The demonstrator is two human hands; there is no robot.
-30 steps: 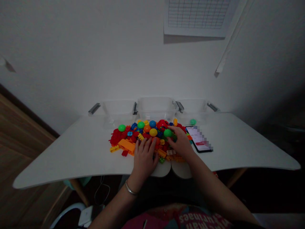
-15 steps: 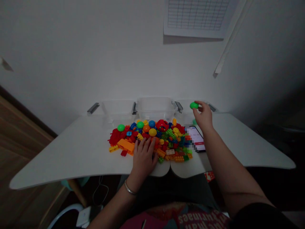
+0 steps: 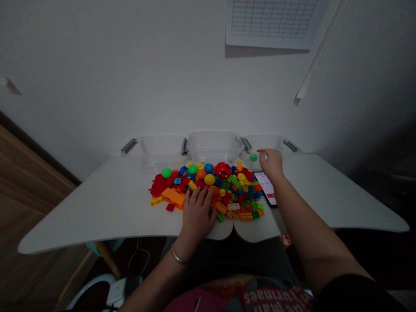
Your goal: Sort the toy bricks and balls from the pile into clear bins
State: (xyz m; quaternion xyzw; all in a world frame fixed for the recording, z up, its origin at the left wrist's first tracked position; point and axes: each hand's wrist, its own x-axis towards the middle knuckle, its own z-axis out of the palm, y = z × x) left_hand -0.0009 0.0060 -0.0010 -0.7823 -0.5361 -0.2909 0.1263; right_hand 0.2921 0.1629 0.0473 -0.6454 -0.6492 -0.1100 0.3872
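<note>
Toy pieces [image 3: 222, 198], blocks and balls mixed, lie heaped at the near middle of the table [image 3: 97, 199]. My left hand [image 3: 196, 214] rests on the heap's near side, fingers lightly spread over an orange ball [image 3: 212, 190]; no grip on it is evident. Just beside the heap's right end lies a phone [image 3: 267, 187], screen lit. Farther out, my right hand [image 3: 272, 164] hangs by the right-hand bin [image 3: 261, 141]: index finger extended, thumb apart from it, nothing visible between them; I cannot see into the palm. A green ball [image 3: 253, 157] shows within that clear bin's outline, just ahead of my fingertips and apart from them. Whether it lies at rest I cannot tell.

Step in hand, as I judge it: letting the green ball go into the bin. The next move calls, in my judgement, for drawing the right hand clear without knocking the phone.

Surface and room: table white, with a notch in its near edge. At its far side the middle bin [image 3: 212, 141] and left-hand bin [image 3: 162, 143] complete the row. Behind, a pale wall [image 3: 162, 78] bears a gridded sheet [image 3: 273, 21]; the light is dim.
</note>
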